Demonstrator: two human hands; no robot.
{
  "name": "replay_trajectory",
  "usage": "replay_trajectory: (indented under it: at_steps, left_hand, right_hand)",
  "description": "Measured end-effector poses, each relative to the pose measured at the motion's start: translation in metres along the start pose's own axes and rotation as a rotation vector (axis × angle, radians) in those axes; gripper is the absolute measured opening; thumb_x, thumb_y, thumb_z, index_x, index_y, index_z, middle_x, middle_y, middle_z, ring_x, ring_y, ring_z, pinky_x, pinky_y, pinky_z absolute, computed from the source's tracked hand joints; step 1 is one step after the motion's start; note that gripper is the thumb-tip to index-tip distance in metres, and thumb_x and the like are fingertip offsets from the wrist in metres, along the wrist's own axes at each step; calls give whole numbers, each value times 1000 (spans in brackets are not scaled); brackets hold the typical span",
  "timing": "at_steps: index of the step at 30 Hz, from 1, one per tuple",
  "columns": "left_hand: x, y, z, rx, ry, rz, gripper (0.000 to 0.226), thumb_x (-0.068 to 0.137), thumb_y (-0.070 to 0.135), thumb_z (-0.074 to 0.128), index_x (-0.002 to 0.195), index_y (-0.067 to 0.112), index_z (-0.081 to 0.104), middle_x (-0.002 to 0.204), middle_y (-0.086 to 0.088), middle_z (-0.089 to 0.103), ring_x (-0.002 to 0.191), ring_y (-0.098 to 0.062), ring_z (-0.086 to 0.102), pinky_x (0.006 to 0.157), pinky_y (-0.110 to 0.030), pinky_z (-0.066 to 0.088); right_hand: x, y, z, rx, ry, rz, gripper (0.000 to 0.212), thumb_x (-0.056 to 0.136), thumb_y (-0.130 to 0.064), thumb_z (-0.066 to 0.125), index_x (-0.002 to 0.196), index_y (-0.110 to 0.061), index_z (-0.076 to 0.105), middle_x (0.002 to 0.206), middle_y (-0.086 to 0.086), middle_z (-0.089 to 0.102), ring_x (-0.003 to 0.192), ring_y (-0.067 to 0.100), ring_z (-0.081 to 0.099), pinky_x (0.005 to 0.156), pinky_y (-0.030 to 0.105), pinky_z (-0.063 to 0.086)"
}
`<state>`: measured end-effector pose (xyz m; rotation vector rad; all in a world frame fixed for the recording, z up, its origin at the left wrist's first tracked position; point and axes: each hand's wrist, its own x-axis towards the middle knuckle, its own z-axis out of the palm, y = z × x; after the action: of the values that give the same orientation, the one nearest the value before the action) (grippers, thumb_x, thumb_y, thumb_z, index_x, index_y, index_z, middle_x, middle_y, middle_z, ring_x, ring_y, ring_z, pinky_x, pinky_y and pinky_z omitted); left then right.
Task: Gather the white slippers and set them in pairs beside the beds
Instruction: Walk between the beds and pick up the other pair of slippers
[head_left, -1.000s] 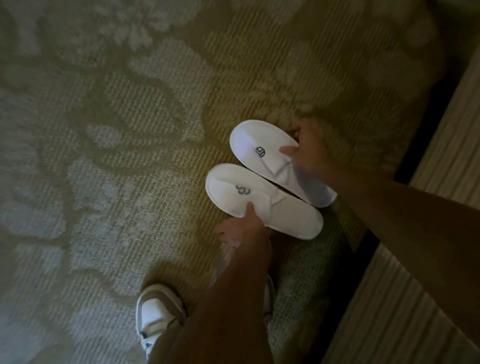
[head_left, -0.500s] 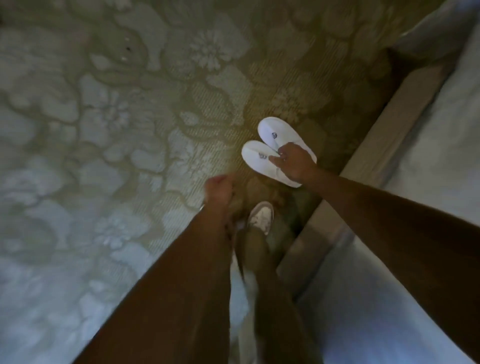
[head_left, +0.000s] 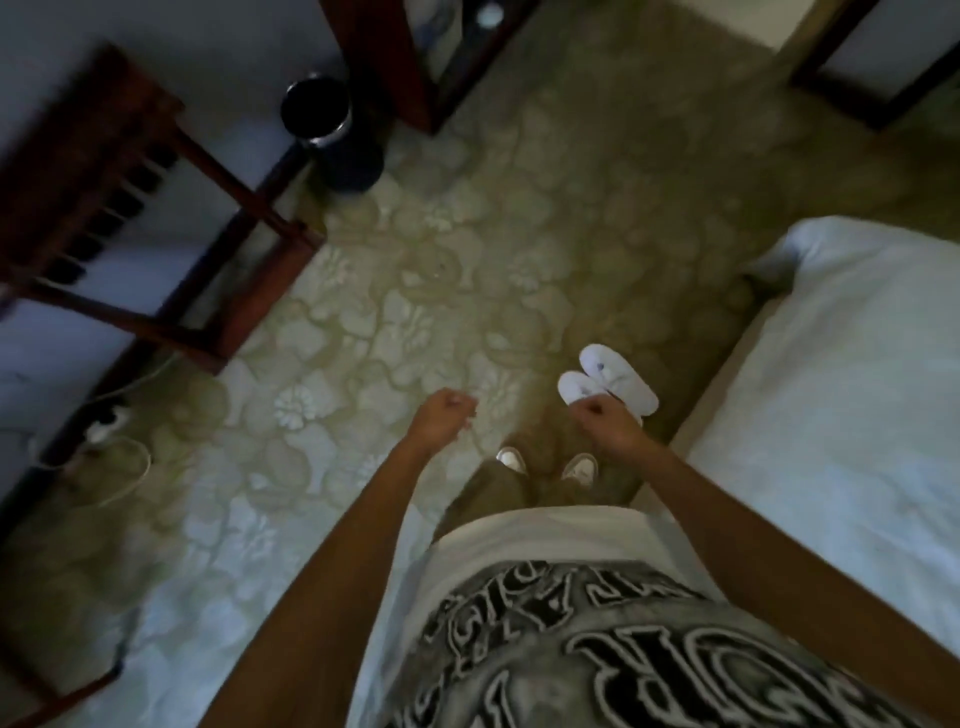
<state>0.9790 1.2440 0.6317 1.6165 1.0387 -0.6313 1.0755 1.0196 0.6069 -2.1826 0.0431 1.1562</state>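
Two white slippers lie side by side on the patterned carpet, the far slipper (head_left: 621, 376) and the near slipper (head_left: 575, 387), toes pointing up-left, just off the edge of the bed (head_left: 852, 374) at right. My right hand (head_left: 605, 423) hovers over the heel end of the near slipper, fingers curled, holding nothing; part of that slipper is hidden behind it. My left hand (head_left: 441, 415) hangs above bare carpet to the left, fingers loosely curled, with nothing in it.
A dark wooden rack (head_left: 119, 218) stands at the left with a power strip and cables (head_left: 104, 431) below it. A black bin (head_left: 322, 114) sits at the back by a dark cabinet (head_left: 415, 62). My two shoes (head_left: 545, 462) are on the carpet.
I have stood up and the view has pulled back. Both hands have left the slippers, which stay paired on the carpet beside the bed.
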Motion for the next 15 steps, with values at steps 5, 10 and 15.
replay_trajectory:
  at_steps: [5, 10, 15]
  left_hand:
    - [-6, -29, -19, 56, -63, 0, 19, 97, 21, 53, 109, 8, 57, 105, -14, 64, 82, -23, 63, 67, -29, 48]
    - [25, -40, -33, 337, -252, 24, 16, 97, 22, 54, 103, 7, 57, 100, -14, 65, 74, -21, 63, 64, -30, 50]
    - [40, -41, -32, 881, -470, 107, 17, 98, 25, 50, 104, 10, 56, 100, -12, 63, 70, -14, 58, 61, -26, 45]
  right_hand:
    - [-41, 59, 25, 207, 115, 174, 31, 88, -28, 55, 74, -1, 59, 68, 10, 58, 64, 20, 54, 60, 31, 40]
    - [-110, 85, 86, 647, 460, 340, 14, 93, -22, 52, 86, -12, 59, 70, 5, 58, 57, 12, 49, 47, 16, 41]
    - [-180, 107, 256, 1063, 707, 576, 17, 91, -17, 55, 75, -19, 57, 84, 11, 62, 80, 24, 60, 80, 45, 52]
